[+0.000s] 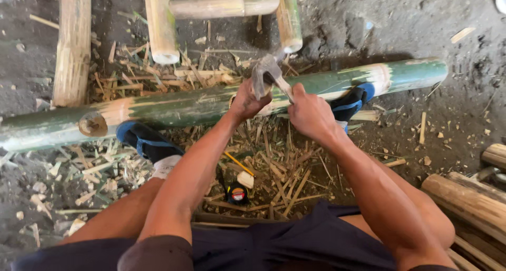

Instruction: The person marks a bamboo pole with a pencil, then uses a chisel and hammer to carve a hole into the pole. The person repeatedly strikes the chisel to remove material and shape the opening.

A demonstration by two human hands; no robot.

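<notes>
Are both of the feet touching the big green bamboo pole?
Touching. The head view shows the left shoe and the right shoe both pressed against the green bamboo pole, toes overlapping its near side.

Tape measure behind pole (on shavings)

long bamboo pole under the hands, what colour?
Green bamboo pole, with pale stripped patches; head view, the only one.

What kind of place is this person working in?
Probably an open-air bamboo workshop on bare dark ground. A long green bamboo pole lies across it, held down by both feet, cut poles lie behind, and shavings cover the earth. Both hands, left and right, work a blade on the pole.
</notes>
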